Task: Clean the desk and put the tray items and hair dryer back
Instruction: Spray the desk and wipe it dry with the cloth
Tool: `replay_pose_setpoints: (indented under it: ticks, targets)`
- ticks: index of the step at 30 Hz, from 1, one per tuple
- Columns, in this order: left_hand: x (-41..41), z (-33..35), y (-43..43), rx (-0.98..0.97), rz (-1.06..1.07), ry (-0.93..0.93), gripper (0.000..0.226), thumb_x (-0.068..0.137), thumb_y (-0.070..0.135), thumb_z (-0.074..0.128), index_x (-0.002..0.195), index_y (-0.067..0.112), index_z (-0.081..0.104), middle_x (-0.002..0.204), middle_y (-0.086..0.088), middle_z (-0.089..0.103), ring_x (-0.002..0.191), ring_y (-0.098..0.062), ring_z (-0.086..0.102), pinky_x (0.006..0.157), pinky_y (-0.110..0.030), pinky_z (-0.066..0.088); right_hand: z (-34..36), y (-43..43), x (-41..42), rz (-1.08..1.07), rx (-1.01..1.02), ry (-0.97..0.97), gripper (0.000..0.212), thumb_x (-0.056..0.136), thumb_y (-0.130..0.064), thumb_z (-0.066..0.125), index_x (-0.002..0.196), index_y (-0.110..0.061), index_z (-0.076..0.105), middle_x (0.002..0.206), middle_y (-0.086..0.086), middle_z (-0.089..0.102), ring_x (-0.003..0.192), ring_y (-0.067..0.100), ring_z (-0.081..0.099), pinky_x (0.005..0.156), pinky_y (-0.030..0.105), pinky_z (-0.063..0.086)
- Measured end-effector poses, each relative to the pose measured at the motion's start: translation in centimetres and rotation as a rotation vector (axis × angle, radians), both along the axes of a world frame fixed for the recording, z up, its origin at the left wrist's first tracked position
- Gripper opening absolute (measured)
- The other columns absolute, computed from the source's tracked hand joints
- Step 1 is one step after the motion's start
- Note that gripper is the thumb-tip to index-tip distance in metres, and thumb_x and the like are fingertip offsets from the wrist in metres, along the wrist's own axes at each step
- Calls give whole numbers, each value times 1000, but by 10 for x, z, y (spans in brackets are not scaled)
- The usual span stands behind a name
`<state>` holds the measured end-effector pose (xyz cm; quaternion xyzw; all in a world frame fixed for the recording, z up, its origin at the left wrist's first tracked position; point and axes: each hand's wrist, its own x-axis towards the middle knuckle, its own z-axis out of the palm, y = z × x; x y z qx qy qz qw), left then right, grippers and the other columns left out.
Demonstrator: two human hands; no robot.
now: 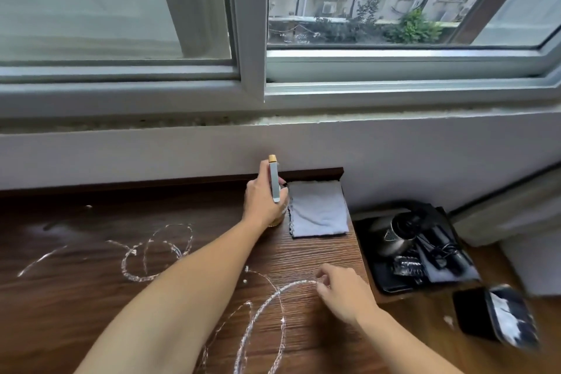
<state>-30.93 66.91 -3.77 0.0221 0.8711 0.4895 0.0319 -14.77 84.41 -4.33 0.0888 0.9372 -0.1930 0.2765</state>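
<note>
White wet streaks (158,252) loop across the wooden desk (76,297). At its far edge the left hand (262,200) is wrapped round a slim bottle (274,182) with a gold cap, possibly a sprayer; it looks light and rigid. Just right of it lies a folded grey cloth (318,209), soft and limp, best pinched at a corner. The right hand (343,291) hovers near, loosely curled, holding nothing. Further right, lower down, a black tray (385,282) holds the hair dryer (400,231), its trailing cord likely to snag. A black box (473,313) sits nearest.
</note>
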Motion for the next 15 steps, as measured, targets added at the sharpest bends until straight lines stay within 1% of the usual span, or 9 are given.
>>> replay_pose_setpoints:
  ticks: [2, 4, 5, 7, 9, 12, 13, 14, 15]
  targets:
    - [10, 3, -1, 11, -34, 28, 43, 84, 10, 65, 120, 25, 47, 84, 9, 69, 82, -15, 67, 81, -40, 57, -3, 1, -11, 11, -5, 15, 31, 90, -38, 49, 119, -34, 59, 110, -8, 69, 111, 20, 60, 89, 35, 49]
    - [20, 9, -6, 4, -77, 48, 39, 85, 10, 63, 119, 25, 48, 80, 5, 67, 80, -18, 67, 80, -44, 57, -6, 1, -27, 14, -18, 42, 31, 91, -36, 50, 120, -33, 60, 111, -8, 69, 110, 20, 61, 88, 35, 49]
    - [25, 13, -9, 6, -92, 52, 39, 86, 11, 63, 119, 26, 48, 80, 4, 65, 79, -19, 66, 79, -45, 56, -7, 1, -35, 12, -23, 67, 32, 91, -35, 51, 121, -32, 60, 112, -7, 69, 109, 20, 61, 88, 36, 50]
    - [35, 22, -20, 4, -106, 85, 40, 86, 14, 68, 119, 29, 51, 86, 5, 62, 83, -15, 66, 81, -45, 57, -11, 0, -52, -6, -31, 149, 32, 92, -33, 52, 122, -30, 61, 116, -4, 68, 108, 20, 62, 89, 38, 52]
    - [48, 32, -32, -20, -100, 146, 38, 86, 20, 73, 118, 29, 53, 103, 5, 57, 88, -10, 66, 82, -37, 59, -15, -1, -68, -29, -4, 262, 34, 93, -28, 52, 125, -26, 60, 123, -2, 63, 111, 21, 60, 87, 37, 52]
    - [75, 50, -48, 7, -57, 179, 39, 87, 24, 75, 117, 36, 52, 125, 7, 49, 100, -7, 65, 81, -21, 57, -23, -3, -99, -31, 96, 425, 38, 91, -22, 53, 128, -20, 59, 129, 3, 55, 118, 26, 50, 85, 37, 48]
    - [84, 56, -53, 16, -38, 173, 39, 87, 26, 73, 117, 37, 52, 127, 8, 51, 102, -7, 64, 81, -19, 56, -26, -4, -111, -18, 126, 452, 41, 89, -22, 54, 130, -19, 57, 133, 6, 53, 121, 28, 47, 86, 38, 47]
    - [92, 60, -59, 15, -21, 154, 34, 88, 30, 71, 116, 36, 53, 126, 10, 56, 100, -6, 64, 80, -18, 56, -31, -5, -121, 0, 151, 448, 46, 89, -23, 55, 135, -18, 54, 138, 8, 50, 124, 30, 44, 91, 39, 45]
    - [101, 63, -64, 12, -6, 126, 29, 89, 34, 68, 115, 34, 56, 122, 14, 60, 91, -5, 65, 79, -20, 56, -37, -5, -131, 23, 172, 410, 51, 90, -27, 56, 140, -18, 50, 145, 11, 45, 128, 32, 41, 96, 40, 42]
